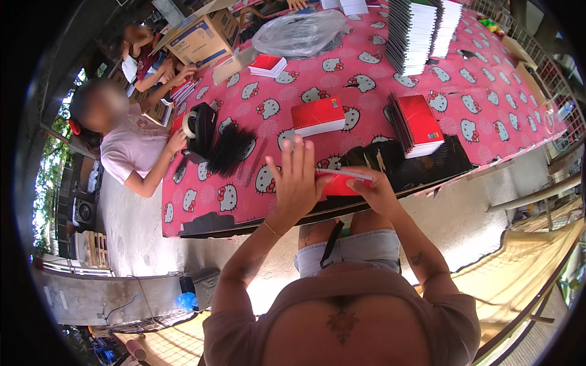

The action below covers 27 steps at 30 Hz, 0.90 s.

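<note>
No wording can be read surely: the tiny multicoloured lettering on the top cover of the red spiral notebook stack (420,120), toward the table's (513,91) near right, and the blue-banded print on the cardboard box (210,38), by its far left edge, are too small.

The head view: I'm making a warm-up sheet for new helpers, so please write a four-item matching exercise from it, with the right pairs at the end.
Things
1. tape dispenser
2. coils
3. clear plastic bag
4. red booklet nearest the wearer

Places or states
A. right of the open cardboard box
B. in the wearer's right hand
C. heaped in a loose pile
D. loaded with a roll of tape

Pairs: 1-D, 2-C, 3-A, 4-B
</note>
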{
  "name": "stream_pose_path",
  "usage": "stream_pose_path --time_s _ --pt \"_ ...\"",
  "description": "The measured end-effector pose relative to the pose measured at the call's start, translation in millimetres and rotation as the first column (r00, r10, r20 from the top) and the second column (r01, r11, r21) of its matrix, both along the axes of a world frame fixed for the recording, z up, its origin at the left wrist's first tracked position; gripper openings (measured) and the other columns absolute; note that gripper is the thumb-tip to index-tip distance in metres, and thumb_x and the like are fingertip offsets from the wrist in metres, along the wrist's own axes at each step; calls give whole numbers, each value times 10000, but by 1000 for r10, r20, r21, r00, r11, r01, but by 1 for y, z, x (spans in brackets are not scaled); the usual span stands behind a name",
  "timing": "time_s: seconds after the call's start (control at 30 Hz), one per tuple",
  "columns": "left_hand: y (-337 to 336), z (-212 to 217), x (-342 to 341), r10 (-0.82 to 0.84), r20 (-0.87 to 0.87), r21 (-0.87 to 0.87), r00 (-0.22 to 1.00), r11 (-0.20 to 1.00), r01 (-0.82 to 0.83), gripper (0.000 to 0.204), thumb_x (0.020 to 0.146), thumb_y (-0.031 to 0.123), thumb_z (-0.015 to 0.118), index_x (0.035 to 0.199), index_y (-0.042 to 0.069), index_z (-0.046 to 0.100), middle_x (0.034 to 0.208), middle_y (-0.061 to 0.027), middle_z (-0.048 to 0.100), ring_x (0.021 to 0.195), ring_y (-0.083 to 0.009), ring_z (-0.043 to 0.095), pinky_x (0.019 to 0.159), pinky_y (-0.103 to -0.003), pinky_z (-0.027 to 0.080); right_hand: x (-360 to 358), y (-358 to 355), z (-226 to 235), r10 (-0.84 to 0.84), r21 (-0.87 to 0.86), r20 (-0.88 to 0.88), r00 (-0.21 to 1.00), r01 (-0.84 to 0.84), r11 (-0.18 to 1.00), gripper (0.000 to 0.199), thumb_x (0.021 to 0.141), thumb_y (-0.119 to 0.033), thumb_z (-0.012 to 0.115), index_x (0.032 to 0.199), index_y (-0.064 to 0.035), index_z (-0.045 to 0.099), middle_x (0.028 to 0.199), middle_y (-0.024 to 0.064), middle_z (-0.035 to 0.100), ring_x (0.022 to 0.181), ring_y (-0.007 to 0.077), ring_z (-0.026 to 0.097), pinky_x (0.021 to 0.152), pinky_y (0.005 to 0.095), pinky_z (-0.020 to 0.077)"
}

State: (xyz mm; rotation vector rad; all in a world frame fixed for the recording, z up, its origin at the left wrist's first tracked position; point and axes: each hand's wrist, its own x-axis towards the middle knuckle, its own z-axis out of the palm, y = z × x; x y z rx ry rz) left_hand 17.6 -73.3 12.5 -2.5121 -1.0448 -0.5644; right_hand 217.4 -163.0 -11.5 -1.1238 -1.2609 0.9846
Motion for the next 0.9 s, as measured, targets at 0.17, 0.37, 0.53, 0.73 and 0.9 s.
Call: stream_pose_path --time_s 0.17,0.37,0.53,0.73,0.9 --pt "-31 -64 -7 -179 60 -50 982 982 182 834 944 577 483 1468 -62 366 1562 -261 313 1481 -411 240 1120 -707 84 23 10 -17 41 -37 20 999 -40 999 293 955 -56 642 1244 -9 662 1173 82 687 1012 108 614 895 263 498" --pt "-44 -59 1 -164 54 -255 985 951 173 758 989 519 439 1479 -53 361 1568 -223 326 1483 -393 248 1114 -708 88 17 11 -21 18 -94 -66 998 -24 995 316 935 -24 644 1250 -31 665 1093 66 713 913 82 602 825 257 514" --pt "-12 -4 4 -175 60 -315 983 931 185 653 981 463 502 1458 23 427 1504 -182 423 1400 -369 388 1150 -644 132 19 10 -31 60 -24 2 998 -60 998 315 920 -4 649 1233 -37 674 1085 80 727 955 99 632 849 263 520" --pt "-1 16 11 -255 -91 -486 963 855 181 731 983 529 468 1447 -32 408 1493 -234 428 1393 -401 400 1146 -650 140 18 7 -25 87 -33 40 995 -86 996 304 924 -16 662 1227 -7 675 1091 87 729 957 108 645 863 263 530" --pt "-52 -64 3 -220 84 -120 972 966 229 821 985 566 428 1418 -129 376 1510 -316 363 1436 -443 325 1125 -699 108 17 10 -29 66 6 74 995 -67 998 314 913 -3 648 1223 -44 682 1066 96 739 927 113 662 846 266 527"
